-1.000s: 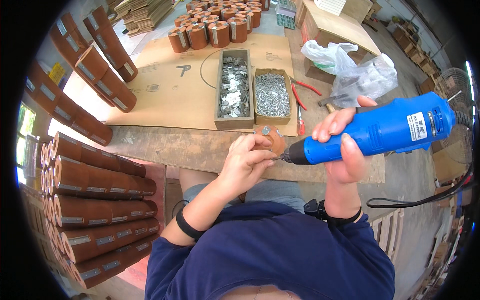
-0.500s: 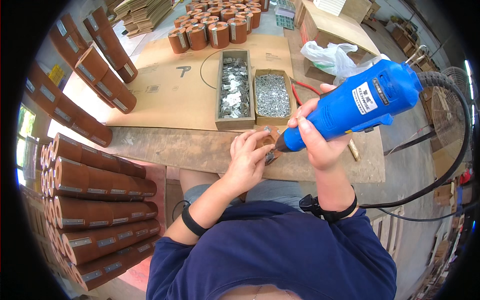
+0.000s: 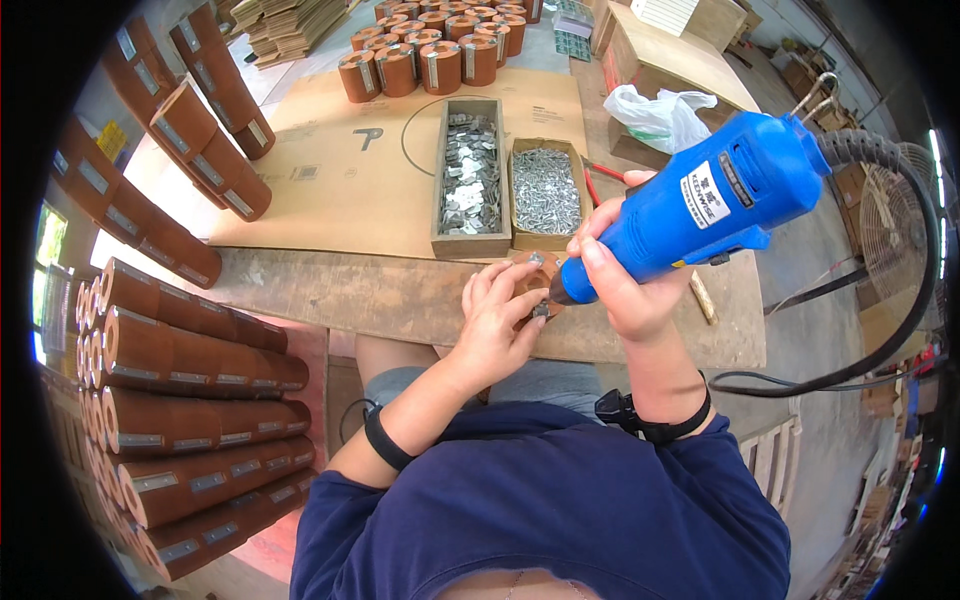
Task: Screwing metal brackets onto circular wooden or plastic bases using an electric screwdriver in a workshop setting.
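Left hand: the left hand [image 3: 497,308] is narrow, fingers and thumb closed on the left side of a brown ring [image 3: 549,266]; a small metal piece [image 3: 541,309] shows at the thumb tip
Right hand: the right hand [image 3: 625,278] is wrapped around a blue power driver [image 3: 700,205], thumb on the near side; a black cable [image 3: 932,250] loops from its rear end
Brown ring: at the near edge of the table [image 3: 400,300], partly covered by the left fingers; a metal fitting shows on its far side
Driver nose: black, angled down and leftward to the right side of the ring, beside the left fingertips; whether its tip touches the metal cannot be told
Beyond the ring: a wooden box [image 3: 470,245] of flat metal pieces; just to its right, a carton [image 3: 548,243] of screws; under the box, a cardboard sheet [image 3: 330,200]
Right of the carton: red-handled pliers [image 3: 604,171], partly hidden by the right hand; farther back, a plastic bag [image 3: 665,115]
Far side: short brown cylinders [image 3: 440,68] standing grouped, metal strips on their sides
Left side: long brown columns [image 3: 200,370] stacked lying down, metal strips along them; other columns [image 3: 210,150] stand behind
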Motion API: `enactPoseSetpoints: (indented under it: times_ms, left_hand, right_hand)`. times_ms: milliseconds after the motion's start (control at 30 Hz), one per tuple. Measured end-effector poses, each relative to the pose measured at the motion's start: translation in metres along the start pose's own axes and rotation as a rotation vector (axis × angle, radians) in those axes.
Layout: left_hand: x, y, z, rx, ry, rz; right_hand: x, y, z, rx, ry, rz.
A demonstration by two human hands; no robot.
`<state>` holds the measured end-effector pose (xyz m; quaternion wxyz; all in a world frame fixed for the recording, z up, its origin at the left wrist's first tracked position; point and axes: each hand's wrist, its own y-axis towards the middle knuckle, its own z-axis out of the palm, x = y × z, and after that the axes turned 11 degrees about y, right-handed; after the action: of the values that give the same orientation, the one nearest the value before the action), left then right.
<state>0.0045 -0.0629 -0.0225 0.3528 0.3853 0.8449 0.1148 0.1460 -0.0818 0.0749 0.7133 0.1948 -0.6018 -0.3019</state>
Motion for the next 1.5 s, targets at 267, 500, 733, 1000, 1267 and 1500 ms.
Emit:
enactPoseSetpoints:
  times_ms: [267, 500, 733, 1000, 1267, 1500]
  left_hand:
    - [0.003, 0.007, 0.006, -0.073, 0.014, -0.095]
    - [0.003, 0.006, 0.011, -0.011, -0.065, -0.118]
    - [0.005, 0.005, 0.015, -0.027, -0.099, -0.135]
    - [0.005, 0.006, 0.015, -0.046, -0.097, -0.122]
    - [0.002, 0.005, 0.015, 0.02, -0.175, -0.221]
    - [0.005, 0.003, 0.017, -0.004, -0.116, -0.174]
  right_hand:
    - [-0.004, 0.007, 0.008, 0.008, -0.025, 0.06]
    - [-0.008, 0.01, 0.013, -0.011, -0.044, 0.082]
    - [-0.011, 0.008, 0.015, 0.0, -0.071, 0.089]
    - [-0.015, 0.009, 0.013, -0.004, -0.072, 0.076]
    - [-0.019, 0.007, 0.011, -0.005, -0.068, 0.057]
    - [-0.018, 0.005, 0.01, -0.003, -0.05, 0.076]
